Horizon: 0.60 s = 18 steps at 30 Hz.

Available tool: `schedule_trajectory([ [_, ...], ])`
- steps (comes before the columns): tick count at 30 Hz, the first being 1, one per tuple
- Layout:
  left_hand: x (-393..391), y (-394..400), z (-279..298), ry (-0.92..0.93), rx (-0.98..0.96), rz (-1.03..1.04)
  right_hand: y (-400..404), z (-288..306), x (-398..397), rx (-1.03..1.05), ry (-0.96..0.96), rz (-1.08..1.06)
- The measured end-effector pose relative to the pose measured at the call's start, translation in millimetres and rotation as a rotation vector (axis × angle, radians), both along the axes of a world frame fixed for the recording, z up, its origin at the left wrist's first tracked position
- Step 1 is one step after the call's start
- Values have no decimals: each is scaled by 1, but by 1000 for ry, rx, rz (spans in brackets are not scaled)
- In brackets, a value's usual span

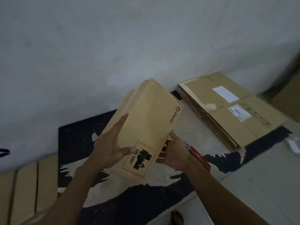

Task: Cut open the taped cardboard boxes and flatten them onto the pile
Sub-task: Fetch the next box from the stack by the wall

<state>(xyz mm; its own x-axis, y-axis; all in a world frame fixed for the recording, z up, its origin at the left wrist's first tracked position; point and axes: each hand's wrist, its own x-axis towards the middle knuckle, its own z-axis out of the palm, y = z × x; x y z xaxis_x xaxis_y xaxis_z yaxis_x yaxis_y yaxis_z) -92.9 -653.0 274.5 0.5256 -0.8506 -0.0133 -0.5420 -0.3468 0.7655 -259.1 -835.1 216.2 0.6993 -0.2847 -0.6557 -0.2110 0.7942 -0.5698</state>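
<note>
I hold a tan cardboard box (146, 120) tilted in the air above a dark rug, its long face printed with "PICO" and a "UN 3481" mark. My left hand (112, 146) grips its left side, thumb on the printed face. My right hand (175, 153) holds the box's lower right edge from underneath, fingers curled round it. Red-handled scissors (198, 156) lie along my right hand; whether that hand also holds them is unclear. The pile of flattened boxes (227, 111) lies to the right, by the wall.
A dark rug with a pale pattern (129, 200) covers the floor below the box. More cardboard boxes (24, 192) stand at the lower left. Another box (287, 98) sits at the far right. A white wall (113, 46) rises just behind. A small white object (292, 143) lies on the floor at right.
</note>
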Motion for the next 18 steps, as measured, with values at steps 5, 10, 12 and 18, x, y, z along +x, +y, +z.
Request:
schedule_trajectory([
  [5, -20, -45, -13, -334, 279, -26, -44, -26, -7, 87, 103, -1],
  [10, -51, -79, -42, -611, 571, -117, -85, -52, -35, -180, 304, 159],
  [12, -62, -83, -53, -653, 620, -129, -98, -70, -46, -341, 403, 153],
  [18, -82, -73, -96, -718, 503, -79, -124, -115, -85, -1242, 841, 555],
])
